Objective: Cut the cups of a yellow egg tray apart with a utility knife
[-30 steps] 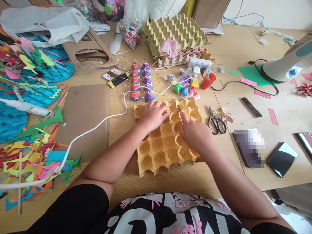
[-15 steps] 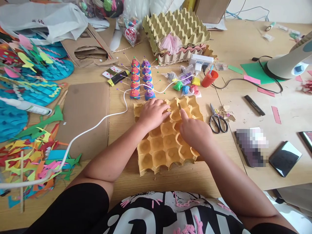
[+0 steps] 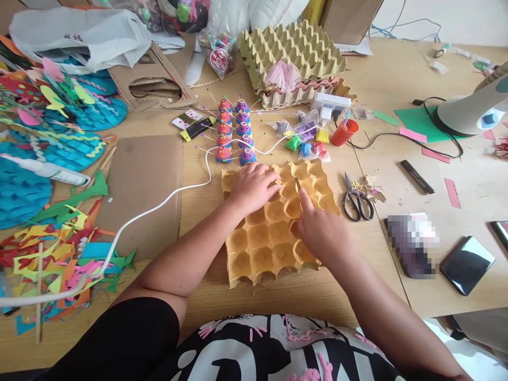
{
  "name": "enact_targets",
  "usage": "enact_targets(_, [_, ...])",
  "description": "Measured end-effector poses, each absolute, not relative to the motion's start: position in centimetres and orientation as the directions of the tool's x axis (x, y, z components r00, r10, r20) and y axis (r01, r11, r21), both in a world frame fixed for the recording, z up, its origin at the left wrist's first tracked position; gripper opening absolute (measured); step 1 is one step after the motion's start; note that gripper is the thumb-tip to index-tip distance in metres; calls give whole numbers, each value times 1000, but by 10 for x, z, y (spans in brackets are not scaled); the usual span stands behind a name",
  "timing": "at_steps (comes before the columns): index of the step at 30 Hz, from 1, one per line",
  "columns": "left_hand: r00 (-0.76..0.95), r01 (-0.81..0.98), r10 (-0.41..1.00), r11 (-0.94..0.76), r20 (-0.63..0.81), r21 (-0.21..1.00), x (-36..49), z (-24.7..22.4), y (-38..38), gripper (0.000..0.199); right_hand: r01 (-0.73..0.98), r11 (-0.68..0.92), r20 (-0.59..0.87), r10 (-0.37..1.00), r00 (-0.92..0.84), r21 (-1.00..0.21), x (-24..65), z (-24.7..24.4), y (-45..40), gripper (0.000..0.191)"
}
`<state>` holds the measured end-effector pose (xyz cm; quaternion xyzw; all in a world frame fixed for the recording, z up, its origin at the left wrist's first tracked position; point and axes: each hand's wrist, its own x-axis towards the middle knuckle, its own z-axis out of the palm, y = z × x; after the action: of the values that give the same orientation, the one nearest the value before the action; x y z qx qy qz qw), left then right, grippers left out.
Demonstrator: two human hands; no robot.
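A yellow-brown cardboard egg tray [image 3: 257,238] lies cup side up on the wooden table in front of me. My left hand [image 3: 254,186] rests on its far left part, fingers spread over the cups and thumb held apart. On the right half of the tray, my right hand [image 3: 323,227] is closed around a knife [image 3: 297,183]. Only the knife's thin blade shows past the outstretched index finger, touching a ridge between cups; the handle is hidden in the palm. Beyond the tray stand two rows of painted egg-cup figures, red [image 3: 224,154] and purple [image 3: 247,155], with pins sticking out.
Scissors [image 3: 357,203] lie right of the tray beside scraps. A red cup [image 3: 344,132], clay bags and a power strip [image 3: 331,100] sit behind. More egg trays [image 3: 293,53] are stacked at the back. A white cable [image 3: 159,203] crosses over cardboard [image 3: 143,185] and paper cuttings.
My right hand and the knife blade have moved slightly toward me along the tray. My left hand stays in place on it. The whole view has shifted a little.
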<state>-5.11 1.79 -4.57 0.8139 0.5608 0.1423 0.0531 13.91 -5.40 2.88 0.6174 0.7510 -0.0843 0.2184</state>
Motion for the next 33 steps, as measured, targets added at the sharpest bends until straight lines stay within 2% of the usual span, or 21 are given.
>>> enact_targets(12, [333, 898, 925, -370, 184, 237, -52, -48, 18, 29, 969, 225, -396, 903, -167, 104, 131, 33, -28, 72])
enact_targets(20, [326, 898, 926, -367, 191, 245, -52, -50, 18, 28, 966, 230, -461, 874, -153, 116, 138, 44, -46, 71])
enact_targets(29, [325, 894, 925, -369, 197, 255, -52, -51, 19, 29, 977, 208, -435, 884, -171, 39, 135, 46, -23, 70])
enact_targets(33, [318, 897, 929, -360, 192, 258, -51, -49, 18, 27, 980, 189, -467, 874, -137, 68, 136, 46, -35, 71])
